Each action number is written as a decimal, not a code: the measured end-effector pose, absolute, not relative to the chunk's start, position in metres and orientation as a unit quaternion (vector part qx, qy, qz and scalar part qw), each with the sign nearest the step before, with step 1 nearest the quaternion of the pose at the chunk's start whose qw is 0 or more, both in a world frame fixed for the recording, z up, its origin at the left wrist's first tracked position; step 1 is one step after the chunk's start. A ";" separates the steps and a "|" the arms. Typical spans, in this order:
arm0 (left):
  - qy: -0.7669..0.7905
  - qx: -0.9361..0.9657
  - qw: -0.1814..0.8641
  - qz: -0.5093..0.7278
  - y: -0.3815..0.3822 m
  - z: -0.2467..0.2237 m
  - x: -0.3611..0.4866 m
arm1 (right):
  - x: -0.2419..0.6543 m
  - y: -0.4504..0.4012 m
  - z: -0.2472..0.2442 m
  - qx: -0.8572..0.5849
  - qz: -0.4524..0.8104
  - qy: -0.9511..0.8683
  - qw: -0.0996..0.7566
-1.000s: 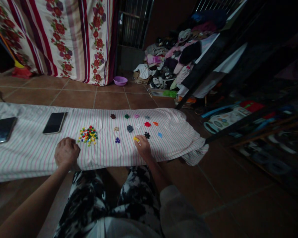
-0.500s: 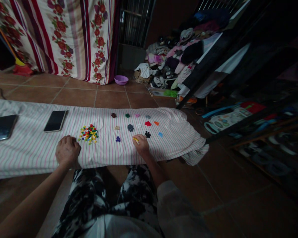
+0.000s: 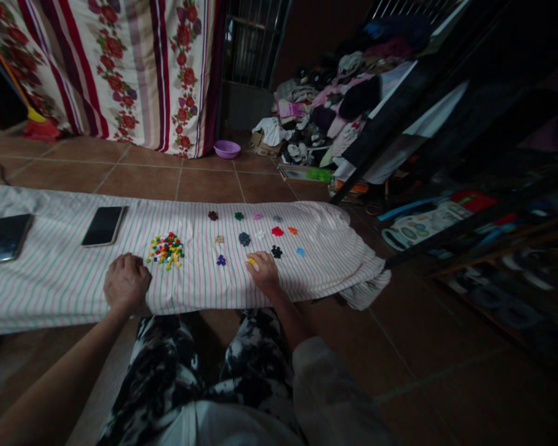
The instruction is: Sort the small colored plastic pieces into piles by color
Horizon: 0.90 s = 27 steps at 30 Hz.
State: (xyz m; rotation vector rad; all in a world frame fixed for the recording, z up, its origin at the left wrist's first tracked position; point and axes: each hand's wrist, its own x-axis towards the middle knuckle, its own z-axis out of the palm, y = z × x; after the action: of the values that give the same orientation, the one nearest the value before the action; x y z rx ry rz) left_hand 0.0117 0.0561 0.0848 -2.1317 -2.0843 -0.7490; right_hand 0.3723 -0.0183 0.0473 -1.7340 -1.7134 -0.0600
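Observation:
My right hand [image 3: 264, 272] is low over the cloth, its fingers bent and drawn together around small yellow pieces [image 3: 252, 262] at the fingertips. Just left of a pile of mixed coloured pieces [image 3: 166, 249] rests my left hand [image 3: 127, 282], curled with the knuckles up; its palm is hidden. Small single-colour heaps surround the right hand: purple [image 3: 221, 261], dark grey [image 3: 244, 239], white [image 3: 260, 235], black [image 3: 276, 252] and light blue [image 3: 300, 252]. Farther back lie red [image 3: 277, 231], orange [image 3: 292, 231], beige [image 3: 219, 239], brown [image 3: 212, 215], green [image 3: 239, 216] and pink [image 3: 257, 216] ones.
A striped cloth [image 3: 74, 282] covers the long table. Two dark-screened phones or tablets, one nearer [image 3: 103, 226] and one at the left edge [image 3: 4, 238], lie on it. Beyond are a purple basin [image 3: 227, 149], a floral curtain [image 3: 144, 74] and heaped clothes [image 3: 325, 105].
My right hand has shifted very slightly leftward, with its fingertips still at the yellow pieces. My left hand stays in place.

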 end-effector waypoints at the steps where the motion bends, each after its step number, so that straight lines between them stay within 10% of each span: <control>1: -0.678 -0.692 0.035 -0.247 0.056 0.084 0.011 | 0.373 -0.019 0.048 -0.665 -0.019 -0.660 0.348; 27: -0.667 -0.699 0.025 -0.256 0.056 0.086 0.011 | 0.374 -0.022 0.047 -0.645 0.012 -0.662 0.382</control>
State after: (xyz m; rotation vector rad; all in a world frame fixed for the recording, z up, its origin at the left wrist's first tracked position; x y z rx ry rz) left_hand 0.0113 0.0560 0.0857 -2.1606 -2.0638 -0.7916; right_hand 0.3741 -0.0225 0.0474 -1.6465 -1.6879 0.0298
